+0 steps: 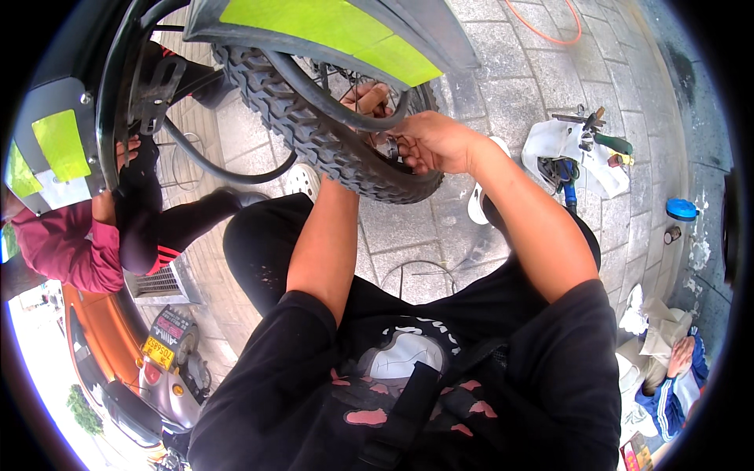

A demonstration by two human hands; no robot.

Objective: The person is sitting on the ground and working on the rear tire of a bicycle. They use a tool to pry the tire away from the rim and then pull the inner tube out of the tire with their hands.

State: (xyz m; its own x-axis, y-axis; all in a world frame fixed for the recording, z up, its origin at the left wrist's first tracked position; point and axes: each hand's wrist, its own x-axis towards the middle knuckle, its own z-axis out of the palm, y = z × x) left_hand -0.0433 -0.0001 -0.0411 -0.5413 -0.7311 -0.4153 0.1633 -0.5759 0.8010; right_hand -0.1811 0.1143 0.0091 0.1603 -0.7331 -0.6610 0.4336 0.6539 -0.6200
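A knobbly black tyre (314, 129) on a spoked wheel stands tilted in front of me, under a grey fender with a yellow-green panel (338, 31). A loose black rubber tube (314, 94), apparently an inner tube, loops across the wheel and hangs out to the left. My left forearm passes behind the tyre; my left hand (369, 100) shows through the wheel, fingers curled beside the tube, their hold partly hidden. My right hand (432, 141) reaches in from the right, its fingers closed by a small silvery part (389, 147) near the wheel's middle. What it grips is unclear.
On the paving at right lies a white bag (542, 145) with several tools. Beyond it are a blue round object (682, 209) and a small jar (671, 235). A maroon-sleeved person (71, 247) crouches at left; another person's hand (681, 355) shows at lower right.
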